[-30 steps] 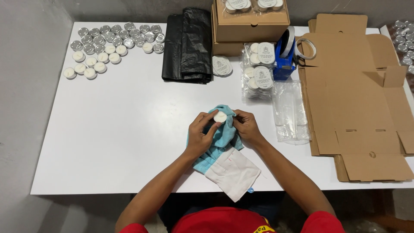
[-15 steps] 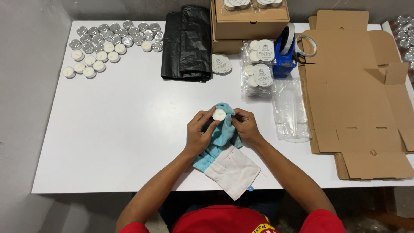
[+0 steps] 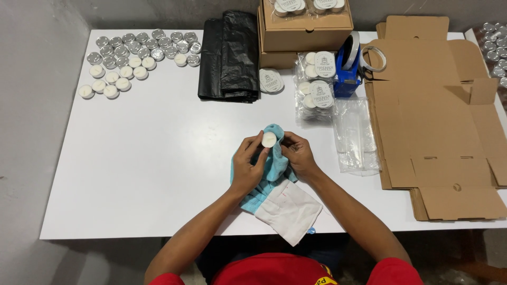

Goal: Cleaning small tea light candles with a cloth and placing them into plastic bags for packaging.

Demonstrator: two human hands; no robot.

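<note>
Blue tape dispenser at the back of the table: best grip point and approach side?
Take the tape dispenser by its two flat blue side walls, coming from above. It stands upright and narrow, the tape roll rising from its top; bagged candle packs crowd its left and flat cardboard its right, so a side approach looks blocked.

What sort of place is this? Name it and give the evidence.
Probably a small candle-packing workstation: loose tealights grouped on a white table, bagged candle packs, flat cardboard boxes and a tape dispenser.
</note>
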